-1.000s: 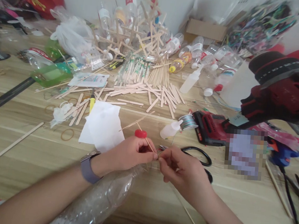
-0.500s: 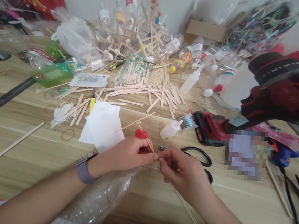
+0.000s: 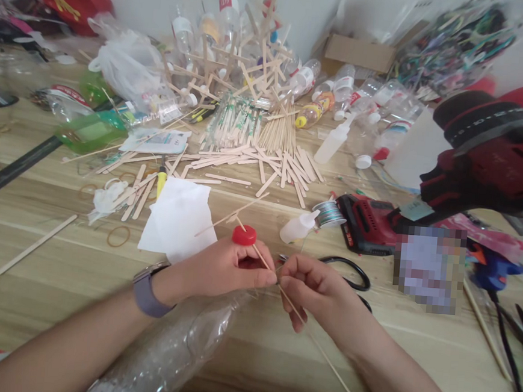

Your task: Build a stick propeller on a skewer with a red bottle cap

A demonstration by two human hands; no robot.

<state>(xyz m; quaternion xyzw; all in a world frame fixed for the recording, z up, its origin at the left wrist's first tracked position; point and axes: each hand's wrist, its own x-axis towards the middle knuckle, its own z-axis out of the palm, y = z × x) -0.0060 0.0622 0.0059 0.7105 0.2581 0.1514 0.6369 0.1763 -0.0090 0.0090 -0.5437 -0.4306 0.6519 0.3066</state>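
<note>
My left hand (image 3: 223, 271), with a watch on its wrist, is closed around a thin bamboo skewer (image 3: 263, 258). A red bottle cap (image 3: 244, 235) sits on the skewer just above the fingers. Thin crossed sticks (image 3: 242, 209) show at the skewer's far end. The skewer slants down to the right, past my right hand (image 3: 313, 287). That hand's thumb and forefinger are pinched together close to the left fingertips; what lies between them is too small to tell. A clear plastic bottle (image 3: 177, 346) lies under my left forearm. Black-handled scissors (image 3: 350, 269) are partly hidden behind my right hand.
White paper (image 3: 174, 213) lies beyond my left hand. A small glue bottle (image 3: 299, 226) and a spool (image 3: 331, 213) stand ahead. On the right is a red cordless power tool (image 3: 482, 159). Wooden craft sticks (image 3: 241, 158) and plastic bottles (image 3: 304, 78) crowd the back.
The red cap has tilted and shifted slightly toward me and left. My right fingers have turned a little, and more of the skewer below them shows.
</note>
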